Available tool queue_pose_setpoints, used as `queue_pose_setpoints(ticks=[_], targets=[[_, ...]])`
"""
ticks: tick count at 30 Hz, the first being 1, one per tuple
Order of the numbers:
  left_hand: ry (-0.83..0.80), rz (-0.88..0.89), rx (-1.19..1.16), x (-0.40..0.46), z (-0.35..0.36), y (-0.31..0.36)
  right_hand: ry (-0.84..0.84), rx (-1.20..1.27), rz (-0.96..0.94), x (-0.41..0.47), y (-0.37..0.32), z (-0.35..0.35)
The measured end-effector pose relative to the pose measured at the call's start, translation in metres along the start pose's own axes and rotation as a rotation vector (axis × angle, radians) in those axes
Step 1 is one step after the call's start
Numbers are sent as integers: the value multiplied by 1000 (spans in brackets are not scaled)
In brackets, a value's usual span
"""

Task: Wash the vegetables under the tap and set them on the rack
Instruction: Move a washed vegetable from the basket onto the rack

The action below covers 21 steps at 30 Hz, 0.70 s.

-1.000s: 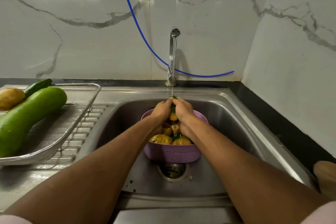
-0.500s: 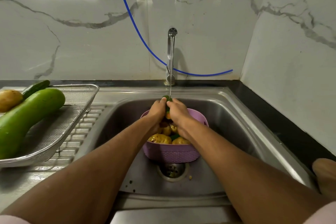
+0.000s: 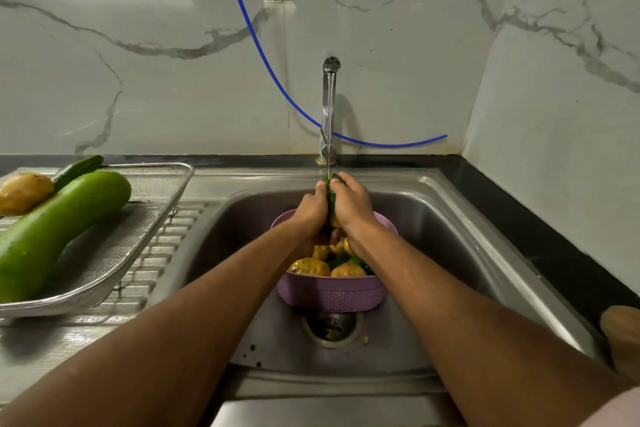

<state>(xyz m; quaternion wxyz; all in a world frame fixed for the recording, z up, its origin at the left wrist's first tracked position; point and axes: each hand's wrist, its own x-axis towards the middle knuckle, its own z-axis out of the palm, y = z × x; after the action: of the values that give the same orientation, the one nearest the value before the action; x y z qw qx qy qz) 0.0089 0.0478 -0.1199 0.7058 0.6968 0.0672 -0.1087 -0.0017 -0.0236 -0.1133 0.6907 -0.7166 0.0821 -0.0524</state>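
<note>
Hands, left hand (image 3: 313,210) and right hand (image 3: 351,206), grip green vegetable (image 3: 331,191) under tap (image 3: 329,107), above purple basket (image 3: 332,295); rack (image 3: 138,236) holds gourd (image 3: 59,229).

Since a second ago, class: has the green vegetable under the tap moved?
Yes. The left hand and right hand have carried the green vegetable farther from the purple basket, closer to the base of the tap.

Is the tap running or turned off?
Running. A thin stream of water falls from the tap onto the green vegetable held between the left hand and right hand.
</note>
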Motion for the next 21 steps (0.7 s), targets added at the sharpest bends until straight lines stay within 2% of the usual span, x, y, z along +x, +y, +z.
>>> queue_pose_setpoints(ticks=[3,6,9,11,17,21], targets=[[-48,60,157,-2,3,-8,-16,-26,-59,5,-1,-1],[-23,45,128,-1,2,-6,-50,-38,-54,6,-3,-2],[37,-8,-3,1,-3,2,-107,-120,-2,-2,1,6],[61,4,33,3,-5,0,-128,-90,22,-3,4,9],[43,45,151,-1,4,2,-47,98,127,7,-3,-9],[109,124,161,11,1,-5,-69,-12,104,8,8,9]])
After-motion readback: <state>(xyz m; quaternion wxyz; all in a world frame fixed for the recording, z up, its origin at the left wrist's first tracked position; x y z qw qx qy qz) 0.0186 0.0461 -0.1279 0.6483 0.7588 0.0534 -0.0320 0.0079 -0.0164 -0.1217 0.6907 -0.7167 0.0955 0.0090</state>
